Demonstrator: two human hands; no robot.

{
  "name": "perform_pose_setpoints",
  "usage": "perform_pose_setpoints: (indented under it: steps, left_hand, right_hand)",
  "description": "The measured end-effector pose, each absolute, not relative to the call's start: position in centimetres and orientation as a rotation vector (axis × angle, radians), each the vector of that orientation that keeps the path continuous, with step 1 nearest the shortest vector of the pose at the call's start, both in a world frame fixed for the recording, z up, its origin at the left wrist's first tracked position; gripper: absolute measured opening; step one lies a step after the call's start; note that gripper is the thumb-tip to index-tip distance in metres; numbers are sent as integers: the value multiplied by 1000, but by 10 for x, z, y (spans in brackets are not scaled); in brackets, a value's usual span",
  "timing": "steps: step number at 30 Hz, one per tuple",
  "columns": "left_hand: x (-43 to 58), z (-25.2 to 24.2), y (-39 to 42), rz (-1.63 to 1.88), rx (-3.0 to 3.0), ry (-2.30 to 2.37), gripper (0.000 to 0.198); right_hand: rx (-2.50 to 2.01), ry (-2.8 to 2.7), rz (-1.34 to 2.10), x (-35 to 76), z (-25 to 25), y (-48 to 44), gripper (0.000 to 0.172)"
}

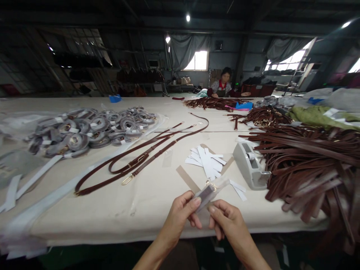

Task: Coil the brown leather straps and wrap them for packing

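Between the thumb and fingers of my left hand [187,208] is a brown strap end [206,195] wrapped in clear plastic, a gold metal clasp showing at its far end. My right hand [225,217] is closed in a pinch at the lower edge of the plastic wrap [222,184], touching it. White paper strips [206,161] lie in a loose pile just beyond my hands. To the right of them stands a grey tape dispenser [250,165]. A long brown leather strap [112,180] with gold clips is looped on the table to the left.
Many coiled, wrapped straps [98,123] are heaped at the left of the table [135,221]. Loose brown straps [306,161] hang over the right edge. More straps [213,103] and a blue tape dispenser [243,106] lie farther back, where a person [222,88] sits.
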State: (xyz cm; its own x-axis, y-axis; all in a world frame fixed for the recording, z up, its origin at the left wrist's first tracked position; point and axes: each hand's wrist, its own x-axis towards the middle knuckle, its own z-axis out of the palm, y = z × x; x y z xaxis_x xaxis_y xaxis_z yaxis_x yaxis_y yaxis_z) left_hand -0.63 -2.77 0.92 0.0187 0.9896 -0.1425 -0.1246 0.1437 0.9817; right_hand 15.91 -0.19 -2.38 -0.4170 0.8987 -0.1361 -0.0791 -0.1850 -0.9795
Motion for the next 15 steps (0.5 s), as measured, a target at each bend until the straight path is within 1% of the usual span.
perform_pose_setpoints:
  steps: [6, 9, 10, 12, 13, 15]
  left_hand:
    - [-4, 8, -25, 1052, 1061, 1173, 42]
    - [-9, 9, -23, 1062, 1041, 1193, 40]
    - [-11, 10, -23, 1057, 1035, 1189, 39]
    - [-14, 11, -24, 1035, 1036, 1182, 38]
    - [-15, 11, -24, 1025, 1043, 1184, 37]
    - [-16, 10, -26, 1004, 1066, 1198, 36]
  right_hand:
    - [-1059, -1238, 1679, 155, -16, -5, 53]
    - [-996, -1245, 1685, 157, -26, -14, 45]
    - [-957, -1241, 1675, 158, -33, -17, 44]
    - [-896, -1228, 1617, 162, -45, -25, 52]
    - [-882, -1252, 1555, 164, -49, -27, 48]
    - [-867, -1402, 1336, 169, -49, -27, 26]
